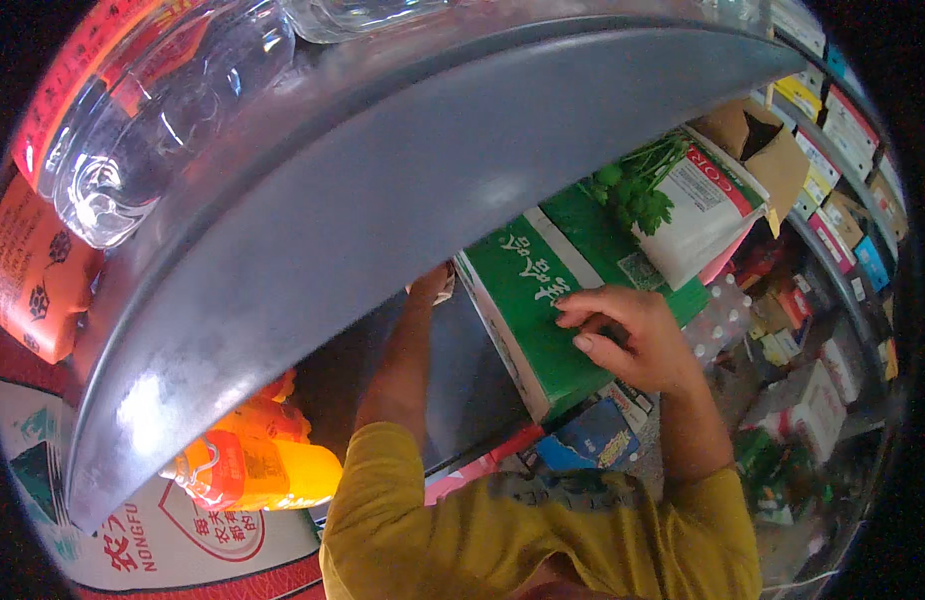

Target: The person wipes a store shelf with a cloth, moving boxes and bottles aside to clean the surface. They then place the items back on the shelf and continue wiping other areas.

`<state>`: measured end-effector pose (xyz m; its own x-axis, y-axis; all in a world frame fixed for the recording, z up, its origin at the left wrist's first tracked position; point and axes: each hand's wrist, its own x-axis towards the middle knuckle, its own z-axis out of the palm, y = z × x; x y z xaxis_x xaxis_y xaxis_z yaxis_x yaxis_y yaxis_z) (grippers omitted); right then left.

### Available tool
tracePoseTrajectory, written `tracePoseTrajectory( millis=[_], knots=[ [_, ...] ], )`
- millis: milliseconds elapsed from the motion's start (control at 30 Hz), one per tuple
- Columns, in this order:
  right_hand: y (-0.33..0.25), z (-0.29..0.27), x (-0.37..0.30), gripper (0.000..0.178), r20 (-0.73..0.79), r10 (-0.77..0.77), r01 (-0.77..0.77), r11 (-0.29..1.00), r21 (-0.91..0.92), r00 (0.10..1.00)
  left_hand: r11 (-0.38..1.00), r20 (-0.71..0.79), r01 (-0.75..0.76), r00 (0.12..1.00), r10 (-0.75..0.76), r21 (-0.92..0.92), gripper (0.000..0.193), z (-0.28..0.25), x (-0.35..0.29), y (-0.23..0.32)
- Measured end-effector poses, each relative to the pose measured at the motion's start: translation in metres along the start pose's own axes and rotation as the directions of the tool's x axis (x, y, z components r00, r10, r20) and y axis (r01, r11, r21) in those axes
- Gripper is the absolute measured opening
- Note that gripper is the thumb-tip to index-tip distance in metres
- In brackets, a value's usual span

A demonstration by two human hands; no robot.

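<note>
My left hand reaches in under the edge of a curved grey shelf, which hides most of its fingers. A small whitish thing, perhaps a cloth, shows in that hand beside the carton. Over the near part of a green carton is my right hand, fingers loosely bent and thumb apart, holding nothing. Whether its fingertips touch the carton I cannot tell. The carton lies on a dark surface below the shelf.
Leafy greens and a white bag lie at the carton's far right end. Orange drink bottles stand at lower left, clear bottles on the upper shelf. Boxes fill shelving at right; a blue package lies below the carton.
</note>
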<state>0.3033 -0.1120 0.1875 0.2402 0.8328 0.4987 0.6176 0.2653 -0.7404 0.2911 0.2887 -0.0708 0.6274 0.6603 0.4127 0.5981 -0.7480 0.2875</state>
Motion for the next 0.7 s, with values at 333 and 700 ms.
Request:
tracePoseTrajectory(
  millis=[333, 700],
  knots=[
    [-0.007, 0.004, -0.002, 0.021, -0.104, 0.065, -0.058, 0.996, 0.073, 0.992, 0.963, 0.13, -0.238, 0.966, 0.222, 0.125, 0.034, -0.047, -0.03, 0.01],
    [0.006, 0.002, 0.002, 0.017, 0.0, -0.073, 0.073, 0.993, 0.095, 0.997, 0.978, 0.065, -0.201, 0.977, 0.204, -0.049, 0.028, -0.105, -0.138, 0.057]
  ],
)
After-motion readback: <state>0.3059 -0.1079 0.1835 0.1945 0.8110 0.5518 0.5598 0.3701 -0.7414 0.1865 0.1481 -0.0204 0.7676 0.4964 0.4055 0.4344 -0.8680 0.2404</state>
